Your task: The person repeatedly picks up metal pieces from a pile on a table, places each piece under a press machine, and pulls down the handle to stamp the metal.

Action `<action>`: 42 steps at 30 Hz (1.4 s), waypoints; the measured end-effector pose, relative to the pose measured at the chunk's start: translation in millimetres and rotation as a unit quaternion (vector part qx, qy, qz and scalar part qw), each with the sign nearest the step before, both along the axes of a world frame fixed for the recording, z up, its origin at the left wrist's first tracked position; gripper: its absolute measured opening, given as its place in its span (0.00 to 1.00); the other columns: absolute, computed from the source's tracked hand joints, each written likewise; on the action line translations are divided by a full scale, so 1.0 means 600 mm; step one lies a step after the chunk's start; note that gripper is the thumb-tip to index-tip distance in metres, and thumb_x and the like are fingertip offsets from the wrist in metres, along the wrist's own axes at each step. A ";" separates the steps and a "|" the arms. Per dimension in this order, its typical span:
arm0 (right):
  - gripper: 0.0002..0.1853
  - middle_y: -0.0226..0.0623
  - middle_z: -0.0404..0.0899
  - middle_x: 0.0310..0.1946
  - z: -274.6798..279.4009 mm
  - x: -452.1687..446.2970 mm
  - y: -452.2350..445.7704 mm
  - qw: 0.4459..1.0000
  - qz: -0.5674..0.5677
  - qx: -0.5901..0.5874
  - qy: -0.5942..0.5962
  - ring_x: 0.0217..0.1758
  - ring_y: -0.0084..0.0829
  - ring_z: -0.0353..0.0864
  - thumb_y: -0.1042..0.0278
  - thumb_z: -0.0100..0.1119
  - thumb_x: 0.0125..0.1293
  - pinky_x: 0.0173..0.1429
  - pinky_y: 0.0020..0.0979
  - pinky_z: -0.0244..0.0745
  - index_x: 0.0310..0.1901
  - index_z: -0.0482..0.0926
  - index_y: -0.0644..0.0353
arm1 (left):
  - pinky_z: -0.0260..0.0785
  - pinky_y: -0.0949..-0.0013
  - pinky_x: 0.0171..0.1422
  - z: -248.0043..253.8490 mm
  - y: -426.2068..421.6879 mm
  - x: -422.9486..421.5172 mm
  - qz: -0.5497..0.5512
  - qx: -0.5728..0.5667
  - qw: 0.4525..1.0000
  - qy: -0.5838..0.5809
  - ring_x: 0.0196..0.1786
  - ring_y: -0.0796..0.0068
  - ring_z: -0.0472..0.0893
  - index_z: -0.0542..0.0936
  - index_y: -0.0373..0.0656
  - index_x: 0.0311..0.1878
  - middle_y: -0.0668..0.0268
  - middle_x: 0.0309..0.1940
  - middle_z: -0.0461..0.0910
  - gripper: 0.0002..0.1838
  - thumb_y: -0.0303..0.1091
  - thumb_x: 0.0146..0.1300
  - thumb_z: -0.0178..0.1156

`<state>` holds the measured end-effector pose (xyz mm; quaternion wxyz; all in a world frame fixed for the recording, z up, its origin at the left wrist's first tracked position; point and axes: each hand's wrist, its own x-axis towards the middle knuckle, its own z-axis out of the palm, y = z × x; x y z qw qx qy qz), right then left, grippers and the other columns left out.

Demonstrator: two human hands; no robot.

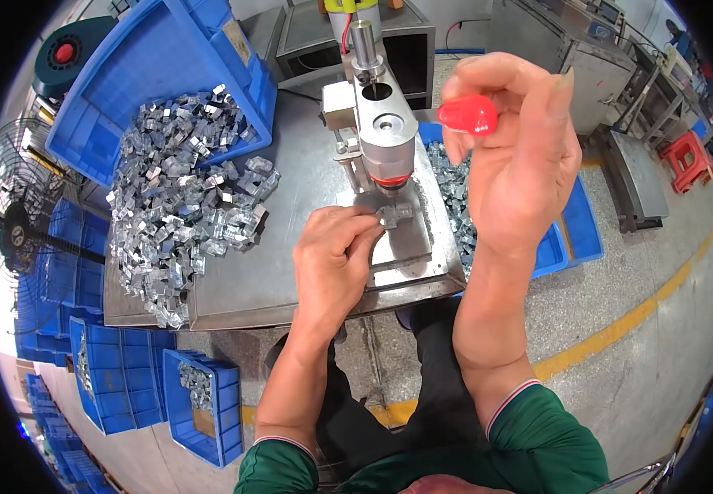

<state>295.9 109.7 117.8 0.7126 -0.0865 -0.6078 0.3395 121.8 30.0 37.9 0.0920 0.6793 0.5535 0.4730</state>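
My left hand (330,251) reaches onto the bed of a bench press, its thumb and forefinger closed at the edge of a small shiny metal piece (391,216). That piece sits just below the press head (389,156), which has a red ring at its lower end. Raised to the right of the press, my right hand (521,156) has its fingers curled loosely behind a red lever knob (469,115). Its thumb points up, away from the knob. The fingertips behind the knob are partly hidden.
A large heap of shiny metal pieces (183,222) spills from a tilted blue bin (167,49) onto the steel table (290,181). Behind my right forearm, a blue crate (582,226) holds more pieces. Blue crates (229,412) stand on the floor at left, near a fan (17,235).
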 end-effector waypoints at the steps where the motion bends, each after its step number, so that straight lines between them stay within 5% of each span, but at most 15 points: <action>1: 0.34 0.52 0.85 0.44 -0.001 0.003 0.000 1.000 0.007 -0.008 -0.002 0.31 0.27 0.76 0.44 0.37 0.86 0.36 0.29 0.73 0.56 0.78 0.76 | 0.76 0.64 0.53 -0.001 0.000 0.001 0.001 -0.001 1.000 -0.003 0.47 0.62 0.85 0.90 0.37 0.40 0.59 0.42 0.90 0.08 0.20 0.57 0.72; 12: 0.37 0.51 0.85 0.46 0.001 -0.005 -0.001 0.999 -0.048 -0.003 0.009 0.38 0.27 0.78 0.39 0.36 0.85 0.38 0.31 0.74 0.56 0.78 0.75 | 0.76 0.64 0.52 -0.001 0.003 0.012 0.030 0.013 0.999 -0.010 0.46 0.62 0.85 0.89 0.36 0.39 0.59 0.41 0.90 0.06 0.20 0.57 0.72; 42: 0.41 0.45 0.83 0.42 0.004 -0.005 0.000 0.999 -0.053 -0.007 0.000 0.38 0.28 0.77 0.35 0.35 0.84 0.39 0.30 0.73 0.60 0.77 0.76 | 0.77 0.64 0.53 -0.002 0.012 0.013 -0.022 0.007 1.000 -0.010 0.46 0.61 0.86 0.90 0.37 0.41 0.58 0.41 0.90 0.08 0.19 0.58 0.71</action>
